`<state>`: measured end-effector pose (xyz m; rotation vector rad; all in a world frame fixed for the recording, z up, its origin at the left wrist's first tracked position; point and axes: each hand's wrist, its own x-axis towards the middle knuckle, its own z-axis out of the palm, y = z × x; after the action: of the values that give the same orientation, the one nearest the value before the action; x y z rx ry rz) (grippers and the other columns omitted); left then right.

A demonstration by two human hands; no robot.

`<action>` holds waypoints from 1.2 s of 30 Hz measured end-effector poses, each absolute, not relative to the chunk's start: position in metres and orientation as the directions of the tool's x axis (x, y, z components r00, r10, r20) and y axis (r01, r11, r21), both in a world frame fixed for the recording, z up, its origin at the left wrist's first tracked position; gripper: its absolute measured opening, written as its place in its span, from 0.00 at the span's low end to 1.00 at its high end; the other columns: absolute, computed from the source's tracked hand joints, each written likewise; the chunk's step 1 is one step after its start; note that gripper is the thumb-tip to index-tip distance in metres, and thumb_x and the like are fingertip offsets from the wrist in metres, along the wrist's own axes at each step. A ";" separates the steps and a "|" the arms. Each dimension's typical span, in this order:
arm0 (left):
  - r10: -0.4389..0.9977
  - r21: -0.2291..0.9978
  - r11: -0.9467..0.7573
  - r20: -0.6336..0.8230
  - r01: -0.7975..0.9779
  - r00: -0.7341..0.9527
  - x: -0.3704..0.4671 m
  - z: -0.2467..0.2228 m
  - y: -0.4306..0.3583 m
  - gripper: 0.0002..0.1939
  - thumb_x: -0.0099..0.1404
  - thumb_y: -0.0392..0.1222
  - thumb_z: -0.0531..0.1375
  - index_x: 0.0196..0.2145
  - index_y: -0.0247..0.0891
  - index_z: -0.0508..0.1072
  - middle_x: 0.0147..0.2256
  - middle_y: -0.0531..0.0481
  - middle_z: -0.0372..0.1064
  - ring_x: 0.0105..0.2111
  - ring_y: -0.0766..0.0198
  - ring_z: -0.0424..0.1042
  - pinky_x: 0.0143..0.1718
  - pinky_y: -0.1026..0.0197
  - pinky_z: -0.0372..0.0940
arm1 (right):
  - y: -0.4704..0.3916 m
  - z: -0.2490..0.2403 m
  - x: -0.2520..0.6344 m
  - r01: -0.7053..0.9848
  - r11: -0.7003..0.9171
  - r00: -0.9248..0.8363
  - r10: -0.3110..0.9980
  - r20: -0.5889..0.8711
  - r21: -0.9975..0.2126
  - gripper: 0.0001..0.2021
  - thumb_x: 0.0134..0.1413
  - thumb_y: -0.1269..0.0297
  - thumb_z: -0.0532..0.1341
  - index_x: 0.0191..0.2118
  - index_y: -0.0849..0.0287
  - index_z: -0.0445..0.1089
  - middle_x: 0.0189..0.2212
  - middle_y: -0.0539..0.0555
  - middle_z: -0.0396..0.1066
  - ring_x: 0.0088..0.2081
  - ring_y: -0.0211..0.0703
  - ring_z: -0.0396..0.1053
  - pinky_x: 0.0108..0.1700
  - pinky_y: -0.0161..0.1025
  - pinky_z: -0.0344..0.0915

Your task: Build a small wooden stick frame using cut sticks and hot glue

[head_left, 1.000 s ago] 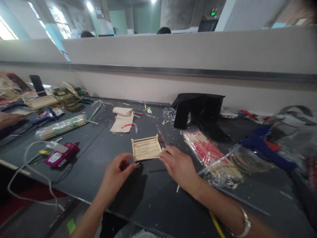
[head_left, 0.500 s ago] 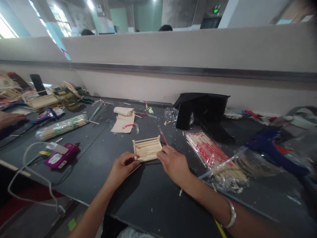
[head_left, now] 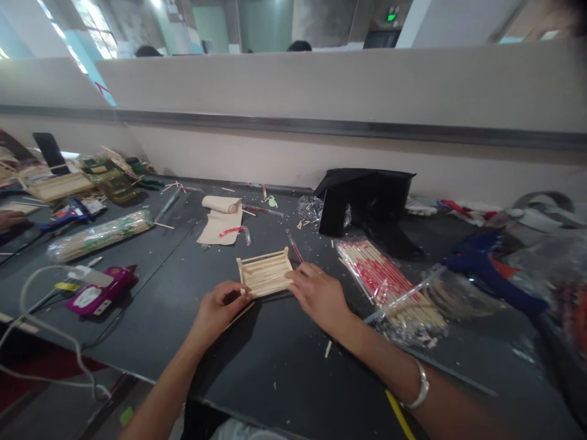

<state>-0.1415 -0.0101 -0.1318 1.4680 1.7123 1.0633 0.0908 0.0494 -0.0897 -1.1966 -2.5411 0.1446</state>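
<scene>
A small frame made of wooden sticks (head_left: 266, 275), with a slatted base and short posts at its corners, sits tilted between my hands over the dark table. My left hand (head_left: 221, 310) pinches its near left corner between thumb and fingers. At the right end, my right hand (head_left: 318, 296) grips the frame's edge, its fingers closed and partly hiding that corner. A loose wooden stick (head_left: 239, 316) lies beside my left hand. Just beyond my right hand rests a thin red-and-clear strip (head_left: 294, 244).
To the right lie a packet of red-wrapped sticks (head_left: 383, 275) and a blue glue gun (head_left: 495, 269). A black bag (head_left: 371, 201) stands behind. At left are a purple power strip (head_left: 101, 292), a bagged stick bundle (head_left: 101, 235) and another person's hand (head_left: 13, 219). Brown paper (head_left: 220, 225) lies ahead.
The view has shifted slightly, so everything appears a little farther left. Both hands keep their hold on the stick frame. The other person's hand at far left has drawn back.
</scene>
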 end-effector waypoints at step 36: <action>0.984 0.883 0.042 0.045 0.467 -0.175 -0.141 -0.136 -0.008 0.13 0.56 0.51 0.63 0.32 0.37 0.76 0.28 0.51 0.71 0.27 0.64 0.68 0.30 0.65 0.62 | 0.087 -0.103 0.099 0.573 0.703 -0.703 0.686 0.187 -0.422 0.05 0.56 0.74 0.60 0.34 0.57 0.72 0.34 0.51 0.71 0.41 0.39 0.66 0.41 0.34 0.59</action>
<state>-0.1411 -0.0085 -0.1360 1.4716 1.7084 1.0740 0.0992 0.0875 -0.1030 -0.9866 -2.5816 0.4803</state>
